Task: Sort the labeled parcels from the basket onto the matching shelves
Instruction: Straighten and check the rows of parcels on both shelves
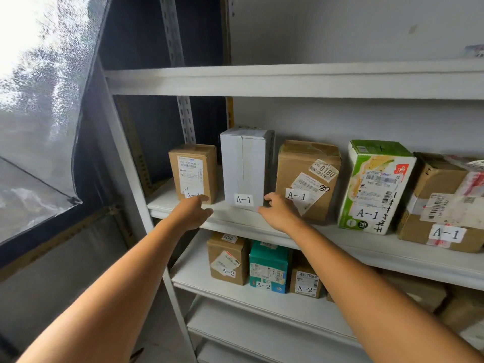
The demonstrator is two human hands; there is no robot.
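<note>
Two hands at the front edge of the A-1 shelf (340, 238), one to either side of the white box (243, 169). Left hand (192, 213) loosely open, holding nothing, fingertips at the lower front of the small brown box (193, 172) nearest the shelf's left end, over its label. Right hand (277, 212) also loosely curled and empty, fingertips just touching the white box's lower right corner, beside the next brown box (307, 179). White box upright, long axis vertical, its A-1 label facing out, bottom edge very near the shelf's front edge; straight ahead and slightly above both hands, between them. Right hand nearer to it and in contact; left hand one parcel over. Probably a squaring-up or push toward the back of the shelf, from the right side or front. Further right on the same shelf, a green carton (374, 187) and another brown parcel, both marked A-1. Shelf below (235, 290) carrying three parcels marked A-2. Basket not in view.
</note>
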